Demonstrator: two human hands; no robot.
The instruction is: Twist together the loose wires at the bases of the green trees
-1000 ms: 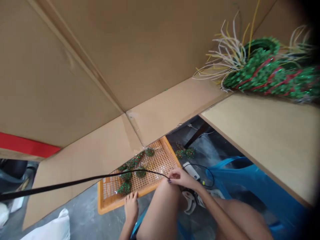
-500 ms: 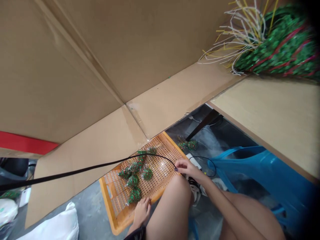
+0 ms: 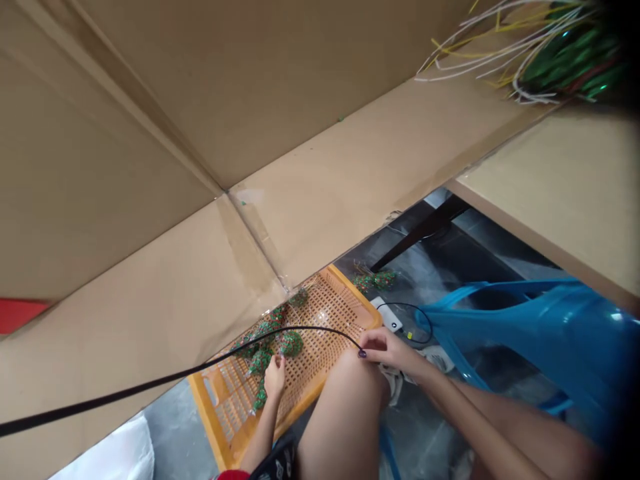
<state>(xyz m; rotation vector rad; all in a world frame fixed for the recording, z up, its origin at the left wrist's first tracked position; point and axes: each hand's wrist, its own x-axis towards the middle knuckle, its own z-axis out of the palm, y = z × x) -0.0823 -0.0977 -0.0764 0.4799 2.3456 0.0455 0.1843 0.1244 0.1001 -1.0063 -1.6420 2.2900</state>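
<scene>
Reaching over the orange basket (image 3: 323,343) with the left hand (image 3: 275,381), fingers bent in towards the thumb and nearly closed, right among small green tinsel clusters (image 3: 291,343). Cannot tell if gripping or only touching one. Lying around that hand: at one o'clock and ten o'clock, close to the fingertips; at about seven o'clock, beside the wrist; farther off towards twelve, partly behind the cardboard (image 3: 325,187). Holding the right hand (image 3: 387,348) by the knee (image 3: 350,393), with fingers loosely curled and thumb near the index finger. Arching in to that thumb from between eight and nine o'clock, as a black cord (image 3: 295,328); cannot tell if pinched there or merely passing behind. Noting at twelve o'clock from the right hand a white box (image 3: 387,317) and, beyond, more tinsel clusters on the floor (image 3: 384,279) near a dark table leg (image 3: 420,230); at three o'clock, a blue chair (image 3: 575,333); towards two o'clock, a tabletop (image 3: 560,187) and a larger green tinsel piece (image 3: 590,60) with white and yellow strands.
</scene>
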